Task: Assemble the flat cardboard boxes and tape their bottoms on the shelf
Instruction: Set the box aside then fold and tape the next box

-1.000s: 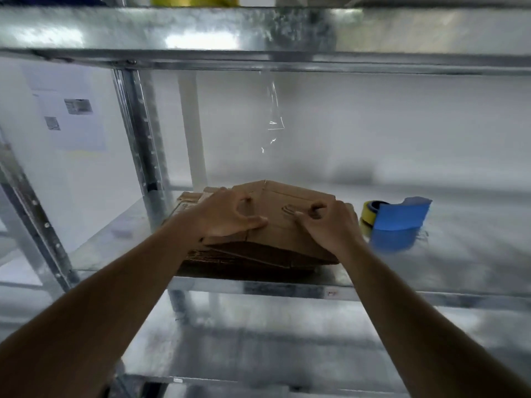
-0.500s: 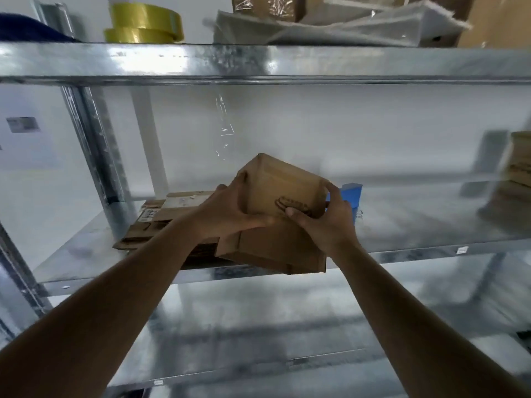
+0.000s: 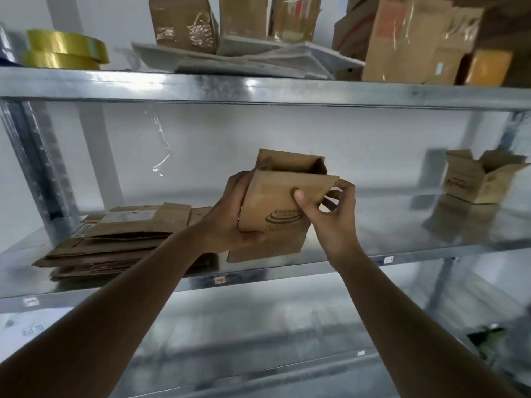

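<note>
One half-opened cardboard box (image 3: 275, 208) at frame centre, one stack of flat boxes (image 3: 115, 239) at lower left, one assembled box (image 3: 479, 179) at right, two yellow tape rolls (image 3: 64, 50) at upper left, two hands

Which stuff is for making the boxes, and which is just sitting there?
For the job: box held by left hand and right hand; flat boxes; made box; tape rolls.
Just lying about: top-shelf packages; white sheets; hanging plastic strip.
</note>
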